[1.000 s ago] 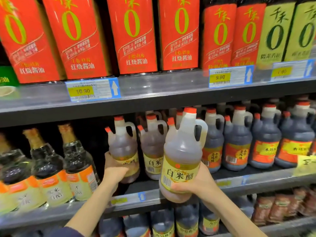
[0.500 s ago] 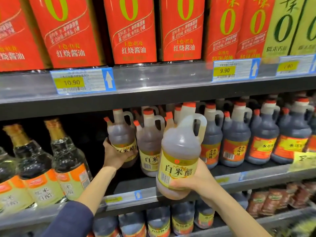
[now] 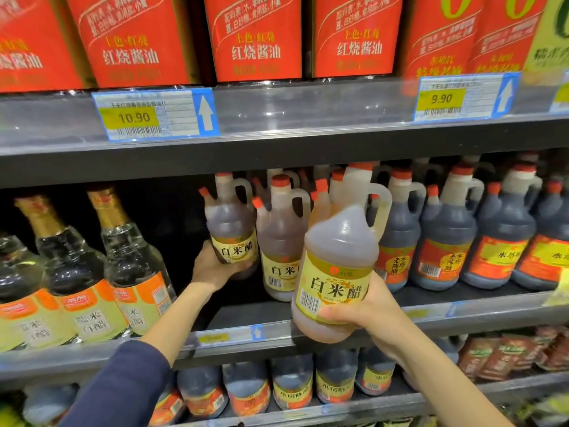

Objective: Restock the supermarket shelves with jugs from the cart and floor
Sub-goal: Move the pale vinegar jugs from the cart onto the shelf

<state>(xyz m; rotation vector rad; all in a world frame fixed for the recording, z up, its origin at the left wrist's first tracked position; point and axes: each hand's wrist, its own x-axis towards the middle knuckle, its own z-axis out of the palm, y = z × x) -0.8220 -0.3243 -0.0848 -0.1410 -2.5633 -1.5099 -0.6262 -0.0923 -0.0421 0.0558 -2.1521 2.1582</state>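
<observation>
Left hand [image 3: 215, 266] grips a translucent plastic yellow-labelled vinegar jug [image 3: 231, 229] on the dark metal shelf [image 3: 277, 334]; right hand [image 3: 369, 312] clasps a matching handled jug [image 3: 338, 266].

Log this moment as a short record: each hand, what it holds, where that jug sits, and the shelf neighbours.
left hand: grips rear jug low on its body, inside the middle shelf
right hand: holds front jug from below, out in front of the shelf edge
resting jug: stands between the two
left neighbours: glass bottles
right neighbours: dark jugs
</observation>
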